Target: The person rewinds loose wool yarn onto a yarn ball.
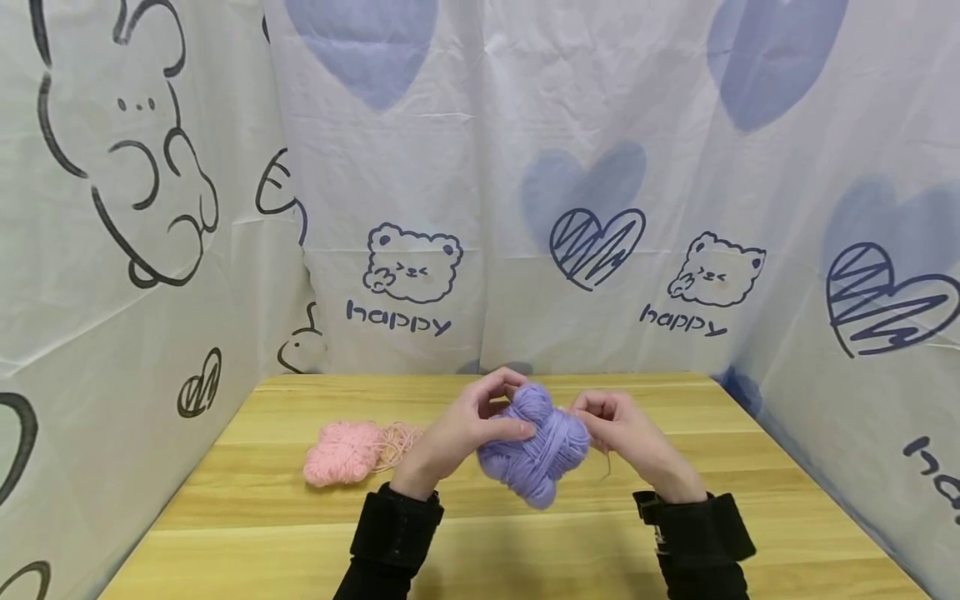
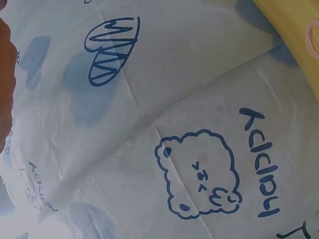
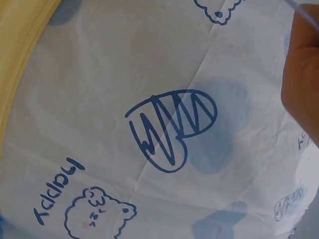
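A lumpy ball of purple yarn (image 1: 536, 450) is held above the table in my left hand (image 1: 468, 425), thumb across its front and fingers behind. Just right of the ball, my right hand (image 1: 622, 429) pinches the yarn's strand, and a short thin end dangles below the fingers. A bit of purple strand (image 3: 305, 14) crosses the top right corner of the right wrist view, by the edge of my hand (image 3: 304, 74). Only a sliver of my left hand (image 2: 6, 84) shows in the left wrist view, where the ball is out of sight.
A pink yarn ball (image 1: 343, 452) lies on the wooden table (image 1: 300, 542) at the left, with loose peach-coloured loops (image 1: 396, 444) beside it. White cloth (image 1: 510, 317) printed with hearts and bears hangs behind the table and along both sides.
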Demonstrator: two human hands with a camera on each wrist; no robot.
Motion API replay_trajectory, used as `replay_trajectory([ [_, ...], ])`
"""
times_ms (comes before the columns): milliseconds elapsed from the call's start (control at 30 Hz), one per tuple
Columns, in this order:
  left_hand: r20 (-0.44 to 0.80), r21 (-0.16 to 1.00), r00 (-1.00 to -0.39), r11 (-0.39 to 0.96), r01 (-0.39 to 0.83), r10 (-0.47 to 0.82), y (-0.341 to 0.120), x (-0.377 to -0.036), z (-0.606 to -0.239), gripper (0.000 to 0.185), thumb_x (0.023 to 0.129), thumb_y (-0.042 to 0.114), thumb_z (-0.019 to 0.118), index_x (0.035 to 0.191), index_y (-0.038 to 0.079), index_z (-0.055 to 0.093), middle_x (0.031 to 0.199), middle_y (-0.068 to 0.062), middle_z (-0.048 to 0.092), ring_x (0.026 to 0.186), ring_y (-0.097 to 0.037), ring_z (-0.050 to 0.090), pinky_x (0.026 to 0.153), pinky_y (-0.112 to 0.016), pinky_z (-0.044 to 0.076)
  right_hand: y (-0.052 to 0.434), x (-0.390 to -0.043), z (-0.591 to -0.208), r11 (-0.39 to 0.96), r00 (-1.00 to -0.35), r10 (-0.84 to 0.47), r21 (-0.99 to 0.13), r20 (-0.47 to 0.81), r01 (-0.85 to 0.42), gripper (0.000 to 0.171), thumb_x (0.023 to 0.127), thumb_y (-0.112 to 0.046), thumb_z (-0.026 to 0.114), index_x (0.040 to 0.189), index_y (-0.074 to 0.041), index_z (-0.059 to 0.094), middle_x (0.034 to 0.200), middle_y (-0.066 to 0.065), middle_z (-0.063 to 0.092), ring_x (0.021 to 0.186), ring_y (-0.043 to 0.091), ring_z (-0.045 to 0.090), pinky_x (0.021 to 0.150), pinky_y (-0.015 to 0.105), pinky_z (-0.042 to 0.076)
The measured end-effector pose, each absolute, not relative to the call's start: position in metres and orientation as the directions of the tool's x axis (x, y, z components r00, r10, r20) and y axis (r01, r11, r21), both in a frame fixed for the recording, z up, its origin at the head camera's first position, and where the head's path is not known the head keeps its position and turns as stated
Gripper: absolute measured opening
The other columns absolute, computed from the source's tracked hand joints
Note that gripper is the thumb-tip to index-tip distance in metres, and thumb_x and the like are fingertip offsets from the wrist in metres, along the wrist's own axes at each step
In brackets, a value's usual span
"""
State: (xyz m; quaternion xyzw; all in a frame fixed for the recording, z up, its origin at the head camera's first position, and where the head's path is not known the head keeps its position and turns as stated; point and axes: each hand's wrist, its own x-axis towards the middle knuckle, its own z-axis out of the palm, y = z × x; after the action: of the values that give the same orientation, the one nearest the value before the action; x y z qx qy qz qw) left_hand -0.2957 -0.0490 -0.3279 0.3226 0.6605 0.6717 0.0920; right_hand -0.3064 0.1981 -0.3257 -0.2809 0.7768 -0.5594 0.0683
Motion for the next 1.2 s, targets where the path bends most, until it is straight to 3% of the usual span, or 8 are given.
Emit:
replay_trajectory([
  [200, 0.329, 0.932, -0.798, -0.040, 0.360, 0.505, -0.050, -0.296, -0.327, 0.038, 0.082, 0.018, 0.068, 0.118, 0.015, 0.055, 0.108, -0.009, 0.054, 0.099, -0.022, 0.060, 0.082, -0.039, 0.055, 0.194, -0.305, -0.324, 0.196, -0.860, -0.444, -0.910, 0.250, -0.366, 0.023, 0.098, -0.024, 0.055, 0.083, -0.007, 0.056, 0.059, -0.005, 0.039, 0.050, 0.010, 0.036, 0.044, 0.029, 0.032],
  [533, 0.389, 0.882, -0.828, 0.097, 0.462, 0.404, -0.048, -0.291, -0.322, 0.042, 0.080, 0.018, 0.073, 0.118, 0.016, 0.056, 0.105, -0.009, 0.059, 0.089, -0.018, 0.056, 0.075, -0.034, 0.054, 0.192, -0.301, -0.321, 0.202, -0.864, -0.409, -0.895, 0.292, -0.398, 0.021, 0.099, -0.023, 0.053, 0.092, -0.004, 0.059, 0.058, -0.007, 0.042, 0.048, 0.008, 0.037, 0.041, 0.029, 0.032],
  [833, 0.527, 0.768, -0.799, 0.240, 0.594, 0.290, -0.041, -0.286, -0.319, 0.043, 0.077, 0.017, 0.076, 0.116, 0.013, 0.058, 0.098, -0.006, 0.062, 0.081, -0.015, 0.055, 0.066, -0.026, 0.053, 0.187, -0.296, -0.318, 0.168, -0.866, -0.370, -0.893, 0.336, -0.418, 0.025, 0.100, -0.022, 0.052, 0.096, 0.003, 0.056, 0.060, -0.003, 0.047, 0.047, 0.007, 0.041, 0.037, 0.030, 0.032],
  [1000, 0.591, 0.741, -0.788, 0.267, 0.615, 0.173, -0.038, -0.287, -0.320, 0.039, 0.076, 0.017, 0.078, 0.110, 0.014, 0.059, 0.092, -0.003, 0.061, 0.078, -0.014, 0.056, 0.064, -0.025, 0.052, 0.183, -0.294, -0.318, 0.142, -0.841, -0.408, -0.886, 0.354, -0.442, 0.025, 0.100, -0.021, 0.052, 0.094, 0.003, 0.057, 0.063, -0.002, 0.051, 0.046, 0.010, 0.044, 0.035, 0.031, 0.034],
  [1200, 0.596, 0.779, -0.801, 0.207, 0.592, 0.051, -0.036, -0.289, -0.322, 0.042, 0.078, 0.019, 0.079, 0.111, 0.011, 0.055, 0.094, -0.009, 0.062, 0.080, -0.017, 0.058, 0.067, -0.026, 0.054, 0.180, -0.293, -0.318, 0.130, -0.791, -0.511, -0.880, 0.335, -0.457, 0.027, 0.100, -0.018, 0.051, 0.096, 0.006, 0.061, 0.069, 0.000, 0.063, 0.046, 0.015, 0.051, 0.036, 0.032, 0.039],
])
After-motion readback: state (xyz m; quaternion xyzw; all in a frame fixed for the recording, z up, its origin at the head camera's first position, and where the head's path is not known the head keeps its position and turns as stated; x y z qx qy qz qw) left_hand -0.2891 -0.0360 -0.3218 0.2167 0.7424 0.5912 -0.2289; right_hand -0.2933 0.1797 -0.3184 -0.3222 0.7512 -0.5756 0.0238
